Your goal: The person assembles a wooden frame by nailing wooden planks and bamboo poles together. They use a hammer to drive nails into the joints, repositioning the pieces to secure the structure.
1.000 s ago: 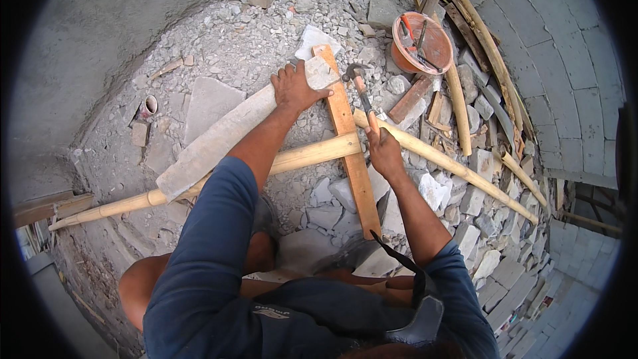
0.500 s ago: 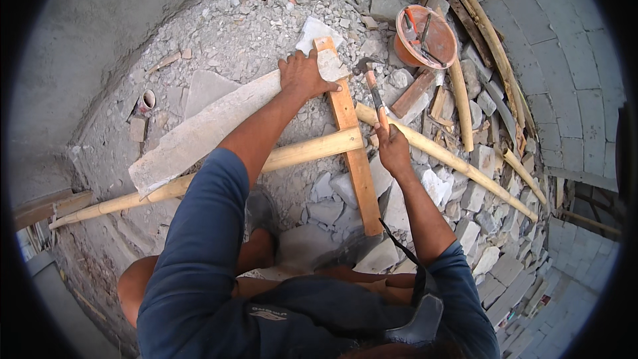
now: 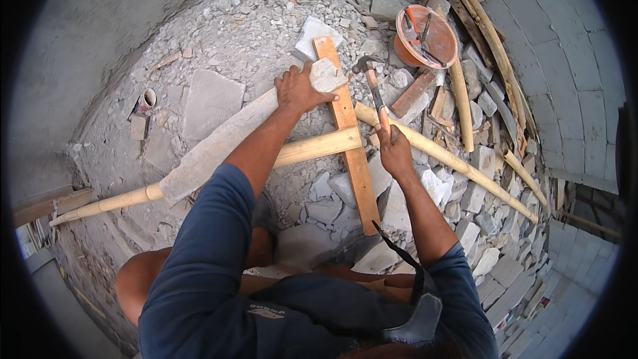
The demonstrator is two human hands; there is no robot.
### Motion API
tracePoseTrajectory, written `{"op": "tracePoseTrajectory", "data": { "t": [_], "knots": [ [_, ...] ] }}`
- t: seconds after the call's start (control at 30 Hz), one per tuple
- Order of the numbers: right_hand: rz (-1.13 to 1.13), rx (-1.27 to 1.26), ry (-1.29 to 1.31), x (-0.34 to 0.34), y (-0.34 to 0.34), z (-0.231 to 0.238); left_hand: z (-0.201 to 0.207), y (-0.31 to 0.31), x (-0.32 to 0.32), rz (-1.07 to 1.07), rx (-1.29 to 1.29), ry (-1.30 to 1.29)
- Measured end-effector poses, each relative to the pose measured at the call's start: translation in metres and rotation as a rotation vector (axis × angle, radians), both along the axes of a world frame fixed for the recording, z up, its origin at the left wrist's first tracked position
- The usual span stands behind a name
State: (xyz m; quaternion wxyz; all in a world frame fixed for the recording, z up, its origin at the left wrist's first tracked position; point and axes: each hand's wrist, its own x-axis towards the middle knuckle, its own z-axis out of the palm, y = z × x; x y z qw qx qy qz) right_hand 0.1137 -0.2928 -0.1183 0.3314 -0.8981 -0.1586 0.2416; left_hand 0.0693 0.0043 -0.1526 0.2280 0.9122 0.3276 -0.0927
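My left hand [image 3: 299, 89] grips the far end of a long, narrow grey slab [image 3: 226, 139], thumb along the near edge and fingers over the top. That end, a pale, rough-edged piece, lies on an orange-brown wooden beam [image 3: 344, 113]. The slab slants down to the left, above a bamboo pole [image 3: 319, 147] whose end rests on the beam. My right hand [image 3: 394, 151] is closed round the handle of a hammer [image 3: 377, 96]. The hammer's dark head points away from me, just right of the beam and apart from the slab.
An orange bucket [image 3: 425, 36] with tools inside stands at the far right. Broken blocks [image 3: 395, 209], another bamboo pole [image 3: 458, 163] and wood scraps litter the right side. A flat slab [image 3: 211, 103] lies on the rubble at left, near a grey wall [image 3: 119, 20].
The long slab has slid to the right and turned slightly, with my left hand moving along on it. More of the flat slab behind it shows. My right hand and the hammer have hardly moved.
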Motion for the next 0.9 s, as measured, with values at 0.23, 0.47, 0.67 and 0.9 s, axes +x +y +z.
{"op": "tracePoseTrajectory", "data": {
  "t": [0.23,0.47,0.67,0.9],
  "knots": [
    [0.002,0.02,-0.003,-0.004,0.006,0.004,0.005,-0.006,0.0,0.038,0.013,-0.015],
    [0.001,0.045,-0.004,-0.004,0.008,0.002,-0.001,0.017,0.03,0.148,0.064,-0.046],
    [0.003,0.036,-0.007,-0.004,0.009,-0.002,-0.012,0.011,0.034,0.173,0.082,-0.054],
    [-0.021,0.096,-0.017,-0.004,0.011,0.001,-0.005,0.012,0.034,0.183,0.062,-0.028]
  ]
}}
